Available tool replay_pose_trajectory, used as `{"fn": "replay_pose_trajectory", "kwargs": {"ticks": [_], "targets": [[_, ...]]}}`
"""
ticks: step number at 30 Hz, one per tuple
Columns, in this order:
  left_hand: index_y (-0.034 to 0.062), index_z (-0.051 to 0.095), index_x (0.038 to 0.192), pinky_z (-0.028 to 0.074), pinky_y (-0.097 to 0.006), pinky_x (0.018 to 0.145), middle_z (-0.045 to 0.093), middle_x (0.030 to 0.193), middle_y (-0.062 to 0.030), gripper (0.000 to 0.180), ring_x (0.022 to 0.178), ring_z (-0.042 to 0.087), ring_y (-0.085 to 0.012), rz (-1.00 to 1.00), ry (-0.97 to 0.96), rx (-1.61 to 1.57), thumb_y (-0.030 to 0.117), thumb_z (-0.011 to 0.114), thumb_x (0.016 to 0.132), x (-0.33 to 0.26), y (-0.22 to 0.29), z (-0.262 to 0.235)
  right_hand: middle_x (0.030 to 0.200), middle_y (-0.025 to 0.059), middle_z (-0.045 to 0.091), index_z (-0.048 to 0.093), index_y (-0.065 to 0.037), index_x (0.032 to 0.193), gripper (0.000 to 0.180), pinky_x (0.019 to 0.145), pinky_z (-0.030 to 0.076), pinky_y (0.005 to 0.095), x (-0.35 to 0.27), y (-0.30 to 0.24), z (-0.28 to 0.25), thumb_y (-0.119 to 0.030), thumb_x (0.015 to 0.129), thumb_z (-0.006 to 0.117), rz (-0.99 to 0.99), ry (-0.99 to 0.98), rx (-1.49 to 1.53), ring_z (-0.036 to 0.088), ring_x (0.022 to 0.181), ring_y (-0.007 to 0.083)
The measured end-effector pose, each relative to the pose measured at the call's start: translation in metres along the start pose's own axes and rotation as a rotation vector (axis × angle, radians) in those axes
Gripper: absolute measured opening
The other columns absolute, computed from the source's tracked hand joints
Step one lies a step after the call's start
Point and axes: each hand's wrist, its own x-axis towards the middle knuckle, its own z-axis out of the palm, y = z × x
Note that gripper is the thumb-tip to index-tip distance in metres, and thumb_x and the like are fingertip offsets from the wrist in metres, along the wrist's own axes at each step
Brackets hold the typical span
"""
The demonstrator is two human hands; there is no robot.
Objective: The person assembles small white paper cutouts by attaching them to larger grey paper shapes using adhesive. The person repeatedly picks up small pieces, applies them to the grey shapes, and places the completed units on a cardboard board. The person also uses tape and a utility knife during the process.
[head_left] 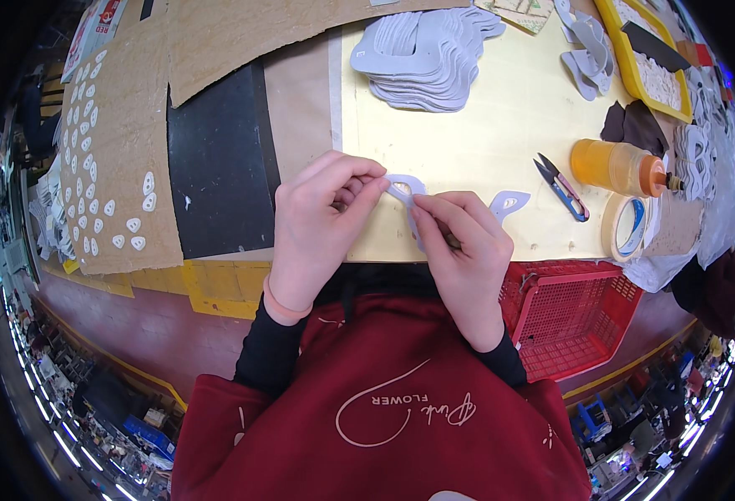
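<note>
Over the near edge of the table, my left hand (321, 209) and my right hand (468, 250) hold one thin pale grey cut-out piece (412, 211) between them. My left thumb and forefinger pinch its looped end beside a small opening. The right hand's fingertips press on it a little further right. Beyond my right hand a pointed pale grey end with a slot (499, 210) sticks out; whether it belongs to the held piece I cannot tell, as my fingers cover the part between. Further back lies a stack of similar grey cut-out pieces (459, 79).
Thread snips (564, 188), an orange-yellow bottle (605, 163) and a tape roll (618, 225) lie at right. Behind them stands a yellow tray (683, 104). Small white parts dot cardboard (121, 196) at left, beside a black sheet (217, 167). A red crate (585, 321) sits below the table edge.
</note>
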Motion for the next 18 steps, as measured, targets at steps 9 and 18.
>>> {"fn": "replay_pose_trajectory", "kwargs": {"ticks": [9, 18], "targets": [[-0.0013, 0.073, 0.096, 0.052, -0.023, 0.061, 0.069, 0.085, -0.0063, 0.010, 0.068, 0.066, -0.0101, 0.001, 0.011, -0.003, 0.001, 0.076, 0.087, 0.0015, -0.0023, 0.0021, 0.085, 0.0074, 0.067, 0.074, 0.000, 0.096, 0.012, 0.055, 0.050, 0.0290, -0.0002, 0.0031, 0.0033, 0.001, 0.084, 0.077, -0.017, 0.009, -0.022, 0.065, 0.063, 0.0179], [0.0001, 0.073, 0.095, 0.051, -0.023, 0.059, 0.068, 0.084, -0.0057, 0.008, 0.065, 0.064, -0.0096, -0.006, -0.004, 0.019, 0.002, 0.075, 0.087, 0.0031, -0.0014, 0.0033, 0.087, 0.0062, 0.067, 0.074, 0.004, 0.098, 0.009, 0.059, 0.052, 0.0218, 0.0006, 0.0013, 0.0000, 0.004, 0.089, 0.073, 0.003, -0.049, -0.065, 0.069, 0.068, 0.0095]]}}
